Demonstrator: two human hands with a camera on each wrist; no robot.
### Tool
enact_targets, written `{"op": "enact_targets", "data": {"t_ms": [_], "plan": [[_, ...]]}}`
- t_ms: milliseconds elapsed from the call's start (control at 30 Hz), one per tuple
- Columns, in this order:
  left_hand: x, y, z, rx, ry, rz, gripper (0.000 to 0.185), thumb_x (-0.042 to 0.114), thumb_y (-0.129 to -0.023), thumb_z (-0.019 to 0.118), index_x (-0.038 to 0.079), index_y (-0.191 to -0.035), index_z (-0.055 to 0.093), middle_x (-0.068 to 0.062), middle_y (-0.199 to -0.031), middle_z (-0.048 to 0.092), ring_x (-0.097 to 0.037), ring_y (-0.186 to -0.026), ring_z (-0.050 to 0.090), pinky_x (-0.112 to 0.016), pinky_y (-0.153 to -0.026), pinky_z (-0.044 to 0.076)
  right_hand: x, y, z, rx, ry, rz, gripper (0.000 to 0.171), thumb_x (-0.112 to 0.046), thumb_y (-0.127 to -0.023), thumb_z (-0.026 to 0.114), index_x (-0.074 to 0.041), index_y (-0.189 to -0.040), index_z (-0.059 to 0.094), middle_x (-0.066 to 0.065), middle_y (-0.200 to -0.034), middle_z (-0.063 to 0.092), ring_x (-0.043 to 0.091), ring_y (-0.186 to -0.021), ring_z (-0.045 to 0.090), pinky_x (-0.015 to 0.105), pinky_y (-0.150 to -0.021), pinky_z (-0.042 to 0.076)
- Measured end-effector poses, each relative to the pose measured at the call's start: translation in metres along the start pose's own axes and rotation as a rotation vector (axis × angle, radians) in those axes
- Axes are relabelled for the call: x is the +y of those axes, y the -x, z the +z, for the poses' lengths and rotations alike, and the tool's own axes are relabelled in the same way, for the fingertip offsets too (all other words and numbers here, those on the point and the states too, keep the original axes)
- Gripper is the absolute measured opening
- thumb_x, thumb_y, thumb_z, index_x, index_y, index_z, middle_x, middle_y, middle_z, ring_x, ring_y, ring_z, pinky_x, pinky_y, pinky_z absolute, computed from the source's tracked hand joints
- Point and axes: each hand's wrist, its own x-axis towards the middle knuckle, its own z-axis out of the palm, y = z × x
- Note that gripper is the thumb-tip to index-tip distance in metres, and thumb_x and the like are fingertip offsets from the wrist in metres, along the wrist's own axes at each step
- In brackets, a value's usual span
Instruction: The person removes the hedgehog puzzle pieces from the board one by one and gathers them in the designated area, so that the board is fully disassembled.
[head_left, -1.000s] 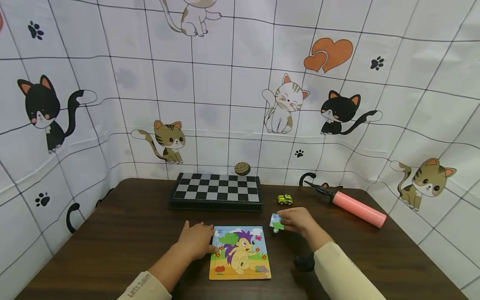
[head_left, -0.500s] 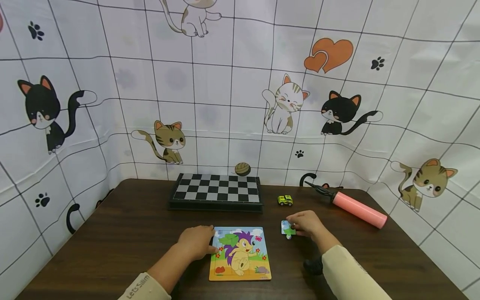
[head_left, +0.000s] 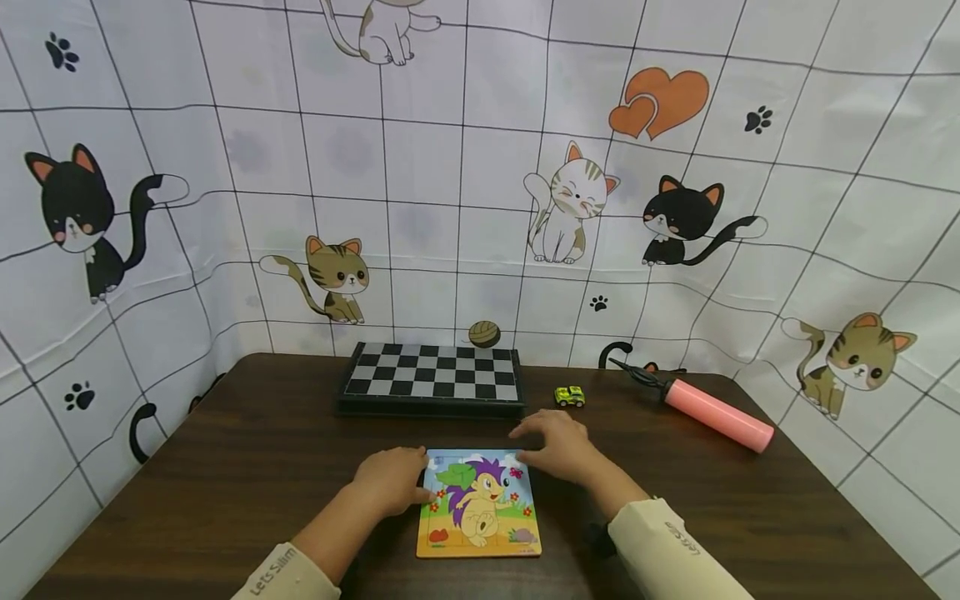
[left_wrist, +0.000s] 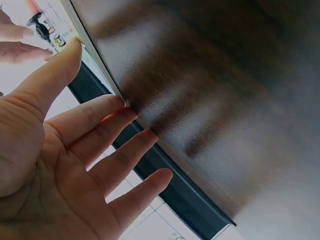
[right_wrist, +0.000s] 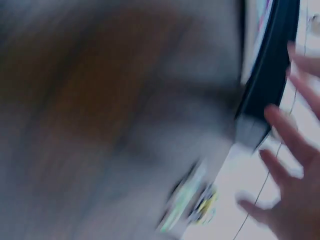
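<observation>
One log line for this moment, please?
left fingers: at left edge of hedgehog puzzle | right fingers: spread, empty, near upper right corner

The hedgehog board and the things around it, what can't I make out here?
Head view: left hand hides part of the left edge of the hedgehog board.
Head view: right sleeve partly hides a dark object, too dim to identify.
Right wrist view: blur obscures the pale flat thing; frame edge cuts off the right hand.

The left sleeve [head_left: 281, 575] says "Lets", and so does the right sleeve [head_left: 673, 546]. On both, 1 more word starting with S comes after, too small to be sure of. Tiny marks on the puzzle [head_left: 480, 505] can't be read.
</observation>
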Motion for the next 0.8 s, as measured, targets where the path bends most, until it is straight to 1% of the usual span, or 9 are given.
{"op": "enact_targets", "data": {"t_ms": [67, 133, 267, 367, 500, 600, 667, 733, 800], "plan": [[0.000, 0.000, 0.000, 0.002, -0.005, 0.003, 0.059, 0.039, -0.083, 0.079, 0.004, -0.128, 0.065, -0.014, -0.137, 0.059, -0.035, -0.126, 0.055, -0.055, -0.103, 0.044, -0.013, -0.004, 0.006, -0.100, -0.015, -0.100, 0.032, -0.028, -0.083, 0.080, -0.026, -0.115, 0.074, 0.009, -0.141, 0.054, 0.039, -0.137, 0.035, 0.071, -0.104, 0.026], [0.000, 0.000, -0.001, 0.003, -0.009, 0.005, 0.059, 0.039, -0.084, 0.078, 0.004, -0.129, 0.065, -0.014, -0.137, 0.059, -0.035, -0.126, 0.055, -0.055, -0.103, 0.044, -0.023, -0.007, 0.009, -0.193, -0.043, -0.146, 0.038, -0.030, -0.082, 0.081, -0.029, -0.119, 0.072, 0.011, -0.150, 0.044, 0.041, -0.141, 0.028, 0.072, -0.106, 0.021], [0.000, -0.001, -0.001, 0.002, -0.022, 0.010, 0.059, 0.041, -0.084, 0.077, 0.004, -0.129, 0.065, -0.013, -0.137, 0.059, -0.034, -0.126, 0.055, -0.054, -0.103, 0.044, -0.035, -0.014, 0.013, -0.302, -0.057, -0.159, 0.042, -0.031, -0.081, 0.081, -0.033, -0.122, 0.070, 0.014, -0.158, 0.029, 0.043, -0.144, 0.022, 0.073, -0.108, 0.018], [0.001, 0.000, -0.002, 0.000, -0.028, 0.018, 0.060, 0.041, -0.084, 0.077, 0.004, -0.130, 0.065, -0.013, -0.137, 0.059, -0.034, -0.126, 0.055, -0.054, -0.102, 0.045, -0.039, -0.019, 0.014, -0.358, -0.046, -0.154, 0.043, -0.030, -0.080, 0.082, -0.034, -0.121, 0.070, 0.013, -0.160, 0.024, 0.043, -0.145, 0.019, 0.074, -0.108, 0.017], [0.001, 0.000, -0.003, -0.007, -0.024, 0.014, 0.059, 0.040, -0.084, 0.077, 0.005, -0.130, 0.065, -0.013, -0.138, 0.058, -0.034, -0.126, 0.055, -0.054, -0.102, 0.045, -0.045, -0.026, 0.013, -0.389, 0.010, -0.145, 0.043, -0.032, -0.077, 0.084, -0.037, -0.118, 0.071, 0.010, -0.160, 0.025, 0.041, -0.145, 0.020, 0.071, -0.110, 0.020], [0.001, 0.001, -0.003, -0.010, -0.024, 0.011, 0.059, 0.041, -0.084, 0.078, 0.006, -0.130, 0.065, -0.013, -0.138, 0.058, -0.034, -0.126, 0.055, -0.054, -0.102, 0.045, -0.052, -0.030, 0.012, -0.390, 0.066, -0.143, 0.041, -0.033, -0.075, 0.087, -0.038, -0.112, 0.071, 0.009, -0.157, 0.030, 0.038, -0.141, 0.026, 0.067, -0.110, 0.024], [0.001, 0.001, -0.003, -0.010, -0.023, 0.011, 0.059, 0.041, -0.084, 0.078, 0.006, -0.130, 0.065, -0.013, -0.138, 0.058, -0.034, -0.126, 0.055, -0.053, -0.102, 0.045, -0.057, -0.033, 0.012, -0.390, 0.099, -0.140, 0.039, -0.032, -0.073, 0.089, -0.038, -0.107, 0.071, 0.008, -0.152, 0.036, 0.034, -0.136, 0.031, 0.061, -0.109, 0.030], [0.000, 0.001, -0.003, -0.007, -0.024, 0.014, 0.060, 0.041, -0.084, 0.078, 0.006, -0.130, 0.065, -0.013, -0.138, 0.059, -0.034, -0.126, 0.055, -0.053, -0.102, 0.045, -0.062, -0.035, 0.013, -0.395, 0.117, -0.138, 0.037, -0.031, -0.071, 0.090, -0.037, -0.102, 0.071, 0.005, -0.143, 0.041, 0.030, -0.127, 0.036, 0.056, -0.105, 0.035], [-0.001, 0.001, -0.002, -0.003, -0.024, 0.017, 0.060, 0.042, -0.084, 0.077, 0.006, -0.130, 0.065, -0.012, -0.138, 0.059, -0.033, -0.126, 0.055, -0.052, -0.102, 0.046, -0.066, -0.037, 0.013, -0.404, 0.111, -0.131, 0.035, -0.029, -0.071, 0.091, -0.035, -0.099, 0.070, 0.003, -0.132, 0.044, 0.025, -0.118, 0.039, 0.051, -0.100, 0.041]]}}
